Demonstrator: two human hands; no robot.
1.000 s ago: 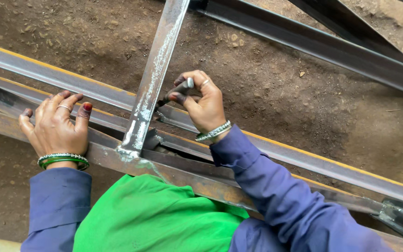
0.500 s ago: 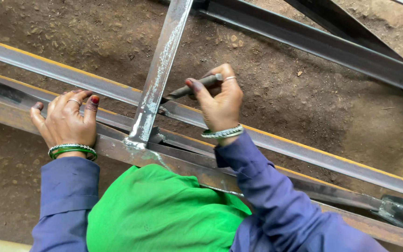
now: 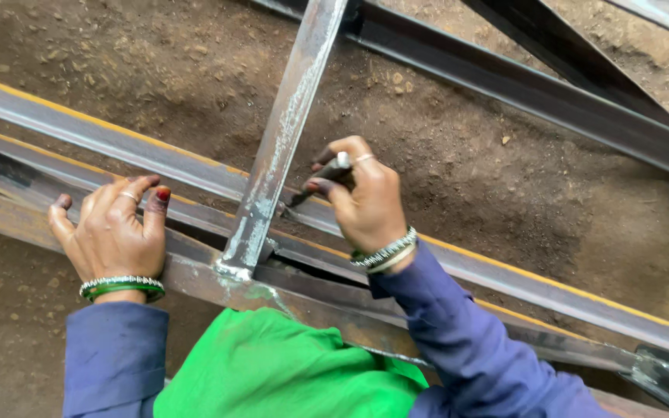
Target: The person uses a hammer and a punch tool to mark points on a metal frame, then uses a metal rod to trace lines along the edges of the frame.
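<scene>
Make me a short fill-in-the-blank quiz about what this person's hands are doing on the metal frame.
1. The right hand grips a small dark tool whose tip points at the upright ____ bar.
2. The left hand lies spread flat on a long steel ____.
3. The bangle on the left wrist is partly ____ in colour.
4. Under the frame the ground is bare ____.

Missing words: metal; beam; green; dirt

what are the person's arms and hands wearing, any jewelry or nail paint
Both arms are in blue-purple long sleeves. The left hand has a green and silver bangle, a ring and red nail paint. The right hand has silver beaded bangles and a ring.
</scene>
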